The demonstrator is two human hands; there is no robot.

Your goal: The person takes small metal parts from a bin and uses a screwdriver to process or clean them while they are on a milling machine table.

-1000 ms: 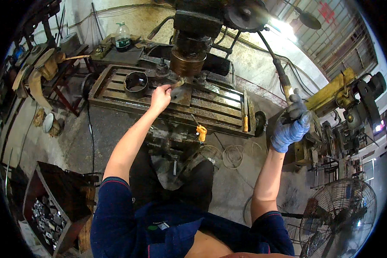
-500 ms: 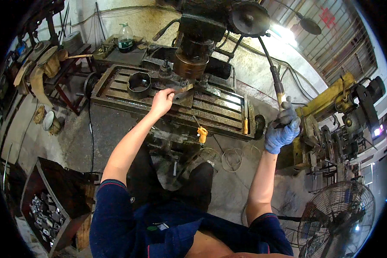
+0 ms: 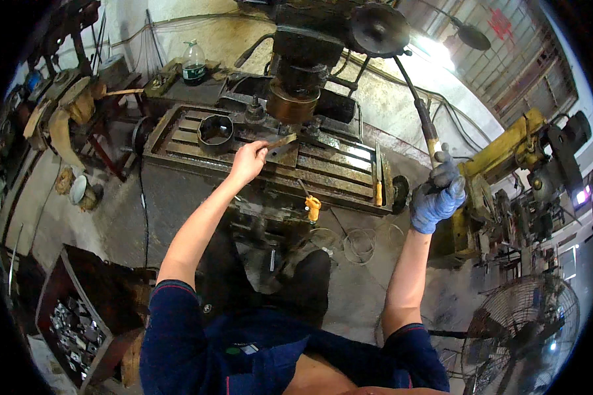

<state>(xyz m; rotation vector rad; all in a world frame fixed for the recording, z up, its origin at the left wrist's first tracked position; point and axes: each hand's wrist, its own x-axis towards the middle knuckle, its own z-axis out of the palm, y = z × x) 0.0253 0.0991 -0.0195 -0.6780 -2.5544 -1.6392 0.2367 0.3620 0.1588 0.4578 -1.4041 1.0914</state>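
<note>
My bare left hand (image 3: 249, 163) is closed around a short brush (image 3: 282, 141) with a tan tip. The brush reaches toward the work spot under the machine's spindle head (image 3: 293, 102). My right hand (image 3: 437, 197), in a blue and grey glove, is wrapped around the lower end of a long lever (image 3: 423, 115) coming down from the machine. Below the spindle lies the slotted metal table (image 3: 336, 172), wet and strewn with chips. A dark round pot (image 3: 215, 134) stands on it, left of my left hand. The workpiece under the spindle is too dark to make out.
A yellow-handled tool (image 3: 313, 207) hangs at the table's front edge, and another long tool (image 3: 378, 181) lies at its right end. A box of metal parts (image 3: 79, 336) stands lower left, a caged fan (image 3: 520, 336) lower right. A bottle (image 3: 193, 64) stands behind.
My view has shifted slightly. The right hand and the lever's end sit a little further right and lower. The left hand still holds the brush in nearly the same place.
</note>
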